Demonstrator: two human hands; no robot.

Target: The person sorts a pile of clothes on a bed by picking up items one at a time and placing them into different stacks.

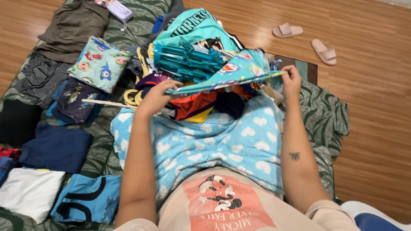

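My left hand [156, 97] and my right hand [291, 79] each pinch one end of a small teal printed cloth [231, 72], holding it stretched flat above my lap. Under it lies a heap of mixed clothes [201, 107], with a bundle of teal plastic hangers [186, 62] and a teal jersey [192, 28] on top. A light blue fleece blanket with white hearts [214, 145] covers my lap, just below both hands.
Folded clothes lie in rows on the green patterned mat [329, 115] at left: a white piece [30, 192], a blue one [87, 199], a navy one [55, 147], a cartoon print [100, 64]. Two pink slippers [306, 40] sit on the wood floor at upper right.
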